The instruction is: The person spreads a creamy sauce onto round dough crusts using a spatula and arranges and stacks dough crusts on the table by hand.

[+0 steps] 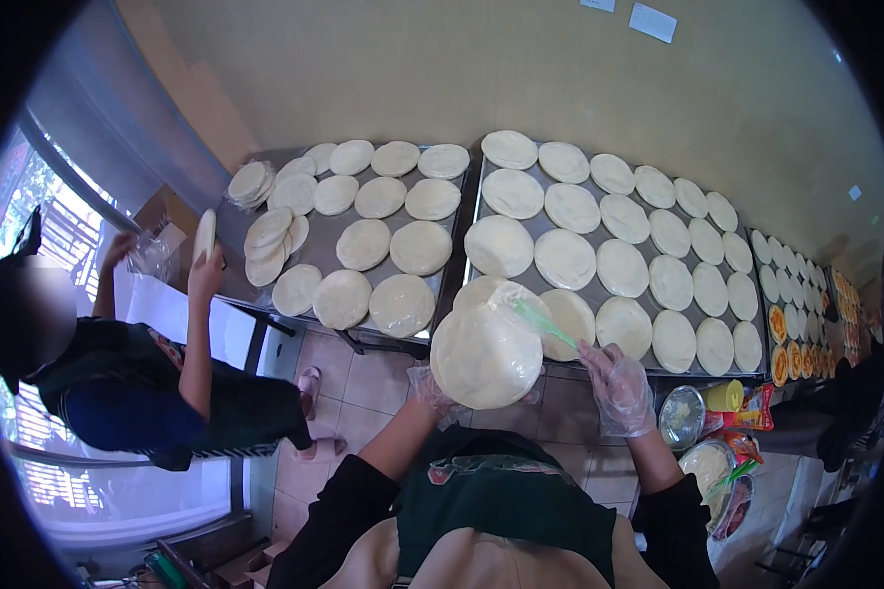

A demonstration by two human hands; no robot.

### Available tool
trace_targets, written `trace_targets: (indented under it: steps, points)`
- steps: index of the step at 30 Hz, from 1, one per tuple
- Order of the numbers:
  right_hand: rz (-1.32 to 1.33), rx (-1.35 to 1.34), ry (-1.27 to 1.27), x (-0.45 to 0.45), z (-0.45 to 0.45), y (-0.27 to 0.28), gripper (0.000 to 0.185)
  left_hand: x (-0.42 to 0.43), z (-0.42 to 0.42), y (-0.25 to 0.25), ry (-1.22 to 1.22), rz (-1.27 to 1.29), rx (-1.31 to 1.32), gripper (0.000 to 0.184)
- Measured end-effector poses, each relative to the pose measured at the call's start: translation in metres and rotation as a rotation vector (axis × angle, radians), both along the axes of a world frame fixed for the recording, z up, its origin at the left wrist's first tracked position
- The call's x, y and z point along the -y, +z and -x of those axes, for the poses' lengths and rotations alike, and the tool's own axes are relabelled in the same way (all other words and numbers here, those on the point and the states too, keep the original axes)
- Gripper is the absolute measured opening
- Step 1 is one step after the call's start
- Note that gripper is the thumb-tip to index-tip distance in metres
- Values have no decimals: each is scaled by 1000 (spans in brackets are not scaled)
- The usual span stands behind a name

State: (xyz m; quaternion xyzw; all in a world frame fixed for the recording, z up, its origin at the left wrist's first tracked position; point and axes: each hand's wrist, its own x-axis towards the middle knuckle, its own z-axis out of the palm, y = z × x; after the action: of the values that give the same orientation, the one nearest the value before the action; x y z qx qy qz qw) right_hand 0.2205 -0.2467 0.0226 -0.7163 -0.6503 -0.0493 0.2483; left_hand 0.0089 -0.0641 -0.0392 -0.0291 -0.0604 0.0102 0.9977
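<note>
My left hand (432, 391), in a clear plastic glove, is closed on the edge of a pale flat dough round (486, 363), partly hidden beneath it. The dough's upper face looks shiny in places, and another layer's edge shows at its left. My right hand (619, 388), also gloved, grips the handle of a green-handled utensil (532, 316). Its pale head lies over the top edge of the held dough; whether it is a brush or a spatula I cannot tell. Just beyond both hands, rows of dough rounds (564, 258) cover a metal table (599, 201).
At left, a person (157, 378) holds up a dough round beside a second table (331, 236) of dough rounds. Bowls (682, 416), a yellow container (724, 396) and red packets (753, 408) are at right. Farther right are topped rounds (778, 324) and another person (840, 407).
</note>
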Motion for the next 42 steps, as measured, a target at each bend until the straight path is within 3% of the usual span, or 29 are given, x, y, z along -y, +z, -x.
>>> trace_targets:
  steps: [3, 6, 8, 9, 11, 12, 14, 18, 20, 21, 23, 24, 27, 29, 31, 34, 37, 42]
  points:
    - [-3, -80, -1, -7, -7, -5, 42, -2, 0, 0, -17, 93, -30, 76]
    - [40, -49, -29, -9, -18, -5, 39, -2, 0, -5, -6, -103, 74, 76]
    - [66, 28, -48, -12, -20, 2, 39, 3, 3, 0, -18, 270, -52, 74]
    - [50, -18, -26, -10, -19, 10, 37, 4, 3, 3, -7, 274, -51, 74]
    - [90, 31, 28, -3, -14, 33, 39, 3, 0, 12, -63, 17, 118, 71]
    - [93, 28, 43, -2, -11, 47, 39, 4, 1, -4, -49, 19, 115, 71]
    - [239, 122, 283, 0, -1, 72, 43, 1, 4, -40, 332, -1031, -149, 72]
    - [184, 406, 401, -20, 21, 85, 47, 0, 5, -51, 327, -773, -121, 75]
    - [170, 444, 361, -34, 21, 83, 51, 5, -1, -48, 388, -1594, -268, 76]
    - [159, 479, 319, -39, 21, 82, 54, 5, -3, -46, 392, -1593, -269, 76]
    - [196, 469, 257, -37, 24, 104, 56, 2, -4, -28, 14, -45, 61, 76]
    - [234, 458, 191, -38, 24, 112, 58, 1, -4, -37, 22, -43, 65, 76]
    - [261, 457, 349, -26, 20, 121, 60, 4, -3, -62, 82, -21, -142, 77]
    - [318, 465, 446, -29, 27, 123, 60, -1, -3, -57, 45, 86, 44, 79]
    - [292, 619, 400, -43, 38, 119, 53, 2, -4, -51, 41, 76, 33, 79]
    - [204, 590, 292, -62, 32, 102, 54, 7, -9, -39, 30, 46, 15, 77]
    - [208, 490, 188, -48, 29, 120, 59, 5, -3, -24, 29, 24, 32, 79]
    - [313, 335, 422, -38, 23, 126, 52, 16, 4, -14, 44, 75, 221, 79]
